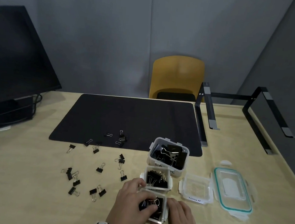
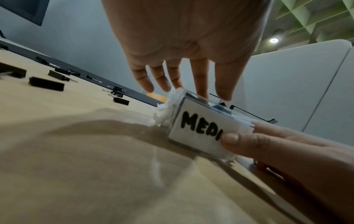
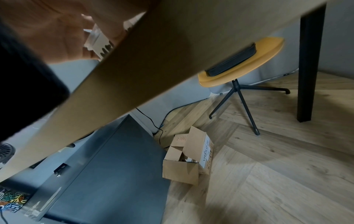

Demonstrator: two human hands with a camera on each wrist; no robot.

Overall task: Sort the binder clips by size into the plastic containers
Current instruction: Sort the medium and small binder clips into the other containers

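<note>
A clear container labelled "MEDI…" (image 1: 162, 218) (image 2: 199, 125) sits near the table's front edge with black binder clips (image 1: 153, 202) inside. My left hand (image 1: 135, 203) (image 2: 184, 84) lies over its open top, straight fingers touching the rim and the clips. My right hand (image 1: 180, 216) (image 2: 249, 141) grips the container's right side, thumb on the label. In the right wrist view only my palm (image 3: 57, 30) and a corner of the container (image 3: 97, 42) show above the table edge. Several loose clips (image 1: 100, 168) lie scattered to the left.
Behind it stand another clip-filled container (image 1: 171, 182) and a larger one (image 1: 178, 173) holding big clips. An empty container marked "Small" (image 1: 196, 189) and a teal-rimmed lid (image 1: 232, 190) lie right. Black mat (image 1: 125, 115), monitor (image 1: 14, 55) left, metal stand (image 1: 246, 109) right.
</note>
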